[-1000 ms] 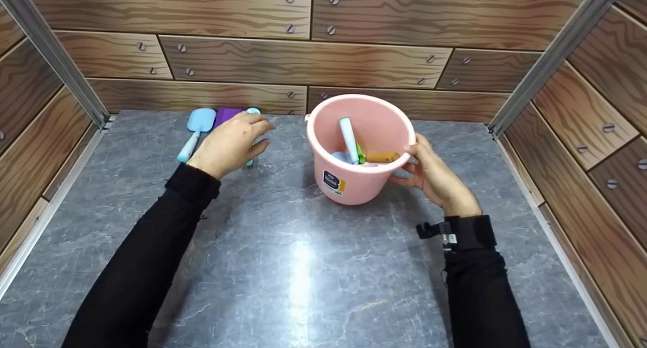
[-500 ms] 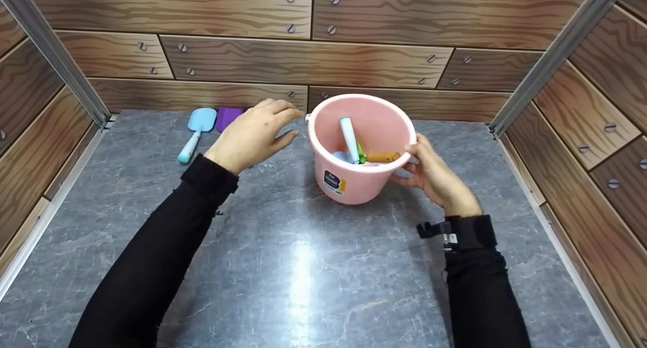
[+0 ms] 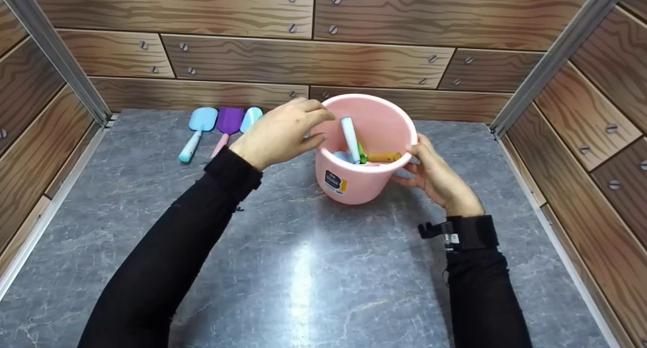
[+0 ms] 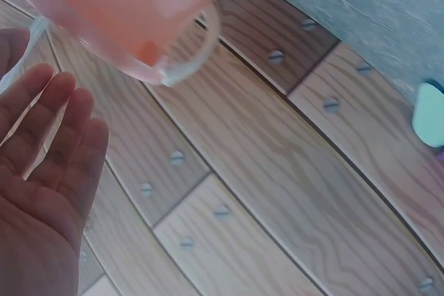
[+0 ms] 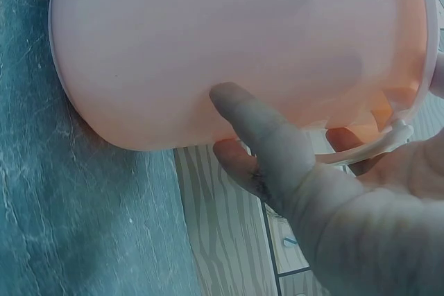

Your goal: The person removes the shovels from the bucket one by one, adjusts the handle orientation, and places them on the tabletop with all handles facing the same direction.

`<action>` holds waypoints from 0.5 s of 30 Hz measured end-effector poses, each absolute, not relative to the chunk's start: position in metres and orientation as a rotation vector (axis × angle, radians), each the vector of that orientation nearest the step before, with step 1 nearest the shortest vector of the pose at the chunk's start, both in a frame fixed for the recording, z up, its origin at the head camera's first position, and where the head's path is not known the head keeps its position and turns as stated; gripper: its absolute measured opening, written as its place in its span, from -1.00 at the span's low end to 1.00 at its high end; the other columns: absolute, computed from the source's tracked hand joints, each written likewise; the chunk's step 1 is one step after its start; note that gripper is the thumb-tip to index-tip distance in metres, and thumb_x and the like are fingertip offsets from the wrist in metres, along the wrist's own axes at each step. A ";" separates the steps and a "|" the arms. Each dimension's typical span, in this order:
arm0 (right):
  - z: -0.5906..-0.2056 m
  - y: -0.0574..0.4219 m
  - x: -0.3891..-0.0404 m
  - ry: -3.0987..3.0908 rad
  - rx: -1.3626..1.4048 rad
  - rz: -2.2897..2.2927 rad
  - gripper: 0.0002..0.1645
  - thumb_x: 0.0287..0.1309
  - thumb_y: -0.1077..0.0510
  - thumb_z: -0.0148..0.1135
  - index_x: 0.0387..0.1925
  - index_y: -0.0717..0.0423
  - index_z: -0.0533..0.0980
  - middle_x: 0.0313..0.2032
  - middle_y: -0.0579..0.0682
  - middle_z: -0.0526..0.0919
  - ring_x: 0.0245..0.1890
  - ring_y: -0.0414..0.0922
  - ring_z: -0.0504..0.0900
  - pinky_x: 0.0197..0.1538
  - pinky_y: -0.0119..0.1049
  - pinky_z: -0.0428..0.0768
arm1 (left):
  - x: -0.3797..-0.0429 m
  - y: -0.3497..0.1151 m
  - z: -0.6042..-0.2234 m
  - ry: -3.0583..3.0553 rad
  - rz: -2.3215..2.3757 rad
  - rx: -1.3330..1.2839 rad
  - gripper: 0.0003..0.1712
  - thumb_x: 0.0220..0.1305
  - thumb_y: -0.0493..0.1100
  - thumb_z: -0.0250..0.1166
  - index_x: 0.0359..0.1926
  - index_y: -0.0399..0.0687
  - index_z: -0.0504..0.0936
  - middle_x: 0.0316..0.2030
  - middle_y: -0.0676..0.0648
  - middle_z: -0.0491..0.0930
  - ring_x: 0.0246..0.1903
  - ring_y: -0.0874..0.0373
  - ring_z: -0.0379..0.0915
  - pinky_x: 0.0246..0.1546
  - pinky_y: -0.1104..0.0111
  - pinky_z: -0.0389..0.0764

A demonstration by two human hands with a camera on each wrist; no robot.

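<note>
Hiding part of the bucket (image 3: 366,184) on the table (image 3: 374,277), the left hand (image 3: 283,133) keeps its fingers loosely straight; the right hand (image 3: 438,179) grips the bucket's right rim; tools (image 3: 350,138) inside are half-hidden. Since earlier, the left hand has moved right, baring the striped scoop (image 3: 251,117).

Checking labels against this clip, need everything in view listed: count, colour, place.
bucket: 1, pink, on tabletop, right of centre
label: 1, black and yellow mostly, bucket's front
carry handle: 1, pale, at rim
long handle: 1, pale blue, in bucket
short handle: 1, orange, in bucket
small piece: 1, green, in bucket
flat piece: 1, light blue, in bucket, partly hidden
shovels: 3, light blue, purple-and-pink, blue-and-white, back left
tabletop: 1, grey marbled, beneath
walls: 3, brown wood-look, back and sides
posts: 2, grey, back corners
sleeves: 2, black, forearms
left hand: 1, bare, by bucket's left rim
right hand: 1, bare, holding bucket's right side
</note>
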State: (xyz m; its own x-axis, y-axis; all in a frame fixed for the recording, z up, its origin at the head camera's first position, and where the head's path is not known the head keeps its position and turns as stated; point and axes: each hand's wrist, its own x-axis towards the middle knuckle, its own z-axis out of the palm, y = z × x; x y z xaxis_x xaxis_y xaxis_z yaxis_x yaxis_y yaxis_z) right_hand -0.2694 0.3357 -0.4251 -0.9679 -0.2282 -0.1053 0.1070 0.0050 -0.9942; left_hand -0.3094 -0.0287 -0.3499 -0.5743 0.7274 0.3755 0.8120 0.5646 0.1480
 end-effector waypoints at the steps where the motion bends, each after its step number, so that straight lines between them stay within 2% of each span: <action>1: -0.425 0.336 -0.269 2.041 -0.126 -2.058 -0.31 0.73 0.05 -0.14 0.73 -0.02 0.08 0.68 0.19 0.24 0.51 0.07 0.62 0.45 0.01 0.84 | -0.309 -0.025 -0.349 -2.529 -0.448 -1.292 -0.57 0.75 -0.11 0.39 0.46 -0.18 0.75 0.35 -0.21 0.80 0.44 -0.18 0.70 0.71 0.01 0.60; 5: -0.425 0.334 -0.269 2.031 -0.127 -2.062 -0.34 0.75 0.05 -0.13 0.71 -0.03 0.10 0.70 0.22 0.23 0.45 -0.01 0.69 0.40 -0.05 0.87 | -0.306 -0.012 -0.345 -2.538 -0.462 -1.357 -0.56 0.75 -0.09 0.40 0.46 -0.16 0.75 0.33 -0.18 0.81 0.39 -0.16 0.74 0.58 0.02 0.72; 8: -0.425 0.333 -0.268 2.024 -0.135 -2.057 -0.37 0.77 0.03 -0.12 0.69 -0.03 0.11 0.72 0.24 0.21 0.43 -0.05 0.71 0.44 -0.02 0.85 | -0.305 -0.003 -0.341 -2.562 -0.451 -1.395 -0.57 0.72 -0.05 0.45 0.42 -0.13 0.77 0.29 -0.16 0.82 0.32 -0.11 0.77 0.49 0.02 0.78; 12: -0.424 0.330 -0.268 2.020 -0.131 -2.045 -0.36 0.78 0.01 -0.11 0.70 -0.04 0.07 0.73 0.25 0.19 0.47 -0.03 0.67 0.51 0.05 0.79 | -0.303 0.006 -0.333 -2.620 -0.440 -1.432 -0.60 0.69 -0.08 0.48 0.39 -0.10 0.79 0.28 -0.15 0.83 0.30 -0.07 0.77 0.47 0.04 0.78; 15: -0.423 0.328 -0.269 2.015 -0.119 -2.037 -0.33 0.79 0.01 -0.12 0.73 -0.04 0.03 0.74 0.24 0.18 0.52 0.00 0.63 0.49 0.03 0.79 | -0.303 0.011 -0.327 -2.678 -0.445 -1.456 -0.59 0.68 -0.12 0.48 0.42 -0.09 0.79 0.32 -0.15 0.83 0.30 -0.05 0.77 0.49 0.07 0.77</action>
